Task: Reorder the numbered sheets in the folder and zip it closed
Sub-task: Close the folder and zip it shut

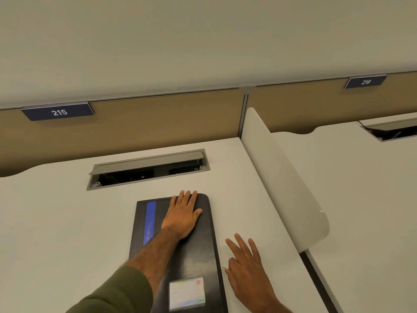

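Black folder (196, 256) lies flat and closed on the white counter (56, 222), long side running away from the viewer, near end cut off by the bottom of the frame. A blue stripe (150, 220) runs along its left side. A clear card pocket (186, 293) sits on the cover near the bottom edge.

Left hand (181, 216) rests palm-down on the far half of the folder. Its fingers (185, 197) are straight and close together, tips at the far edge of the cover, gripping nothing. An olive-green sleeve (117, 294) covers the forearm up to mid-arm.

Right hand (246, 272) is just beside the folder's right edge, low over the counter. Thumb and forefinger appear to pinch a small metal zipper pull (222, 267) at that edge. The other three fingers (238, 242) are spread and point away from the viewer.

Beyond the folder a grey cable hatch (149, 169) is set into the counter, lid tilted up, dark inside. A tan back panel (158, 118) carries a blue plate reading 215 (59, 112). A white rounded divider (282, 177) stands to the right. Past it is a neighbouring counter (361, 199) with a second hatch (392, 129) and a plate reading 216 (365, 82).
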Tool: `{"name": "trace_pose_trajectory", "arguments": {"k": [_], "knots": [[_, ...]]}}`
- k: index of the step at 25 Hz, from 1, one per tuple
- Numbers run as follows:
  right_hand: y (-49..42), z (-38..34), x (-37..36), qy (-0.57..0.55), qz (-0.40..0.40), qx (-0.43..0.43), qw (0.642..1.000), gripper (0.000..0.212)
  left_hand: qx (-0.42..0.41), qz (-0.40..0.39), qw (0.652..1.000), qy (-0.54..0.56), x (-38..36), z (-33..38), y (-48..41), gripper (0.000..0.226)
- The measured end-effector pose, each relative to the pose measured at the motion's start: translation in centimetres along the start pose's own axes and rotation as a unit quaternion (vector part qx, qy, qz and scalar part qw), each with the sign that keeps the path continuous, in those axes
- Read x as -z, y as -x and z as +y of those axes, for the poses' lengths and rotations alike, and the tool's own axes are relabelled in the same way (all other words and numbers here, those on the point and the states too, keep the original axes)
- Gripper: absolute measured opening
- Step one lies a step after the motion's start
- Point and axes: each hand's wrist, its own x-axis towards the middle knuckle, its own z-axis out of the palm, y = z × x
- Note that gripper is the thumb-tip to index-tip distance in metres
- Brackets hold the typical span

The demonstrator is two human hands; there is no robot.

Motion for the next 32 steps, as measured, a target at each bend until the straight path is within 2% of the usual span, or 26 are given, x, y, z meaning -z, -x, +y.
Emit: {"name": "trace_pose_trajectory", "arguments": {"k": [3,6,7,10,11,14,17,24,28,32], "knots": [[-0.6,0.5,-0.5,0.003,0.020,0.005,1.000,0.031,-0.002,0.008,1.000,0.010,-0.6,0.5,0.0,0.069],[-1.8,1.2,-1.3,0.002,0.060,0.007,0.998,0.056,0.000,0.017,1.000,0.015,-1.0,0.8,0.2,0.068],[-2.6,1.5,-1.2,0.006,0.058,0.007,0.998,0.053,0.003,0.022,1.000,0.020,-1.2,0.8,0.2,0.068],[-5.7,2.4,-1.1,0.018,0.036,0.004,0.999,0.026,0.005,0.033,0.999,0.036,-1.8,0.7,0.3,0.068],[-6.7,2.7,-1.2,0.017,0.033,0.003,0.999,0.024,0.003,0.034,0.999,0.037,-1.9,0.7,0.3,0.068],[-9.8,3.4,-1.6,0.008,0.041,0.004,0.999,0.028,0.000,0.034,0.999,0.043,-2.1,0.6,0.4,0.069],[-12.6,4.1,-1.7,0.001,0.045,0.005,0.999,0.019,-0.007,0.034,0.998,0.049,-2.3,0.5,0.4,0.069],[-18.1,4.9,-1.8,-0.006,0.046,0.015,0.999,0.016,-0.026,0.035,0.998,0.048,-2.3,0.8,0.4,0.068],[-20.7,5.2,-1.6,-0.021,0.032,0.051,0.998,0.020,-0.028,0.025,0.998,0.049,-2.3,0.8,0.4,0.069],[-22.7,5.8,-1.7,-0.033,0.040,0.132,0.990,0.025,-0.031,0.025,0.998,0.048,-2.2,0.7,0.4,0.068]]}}
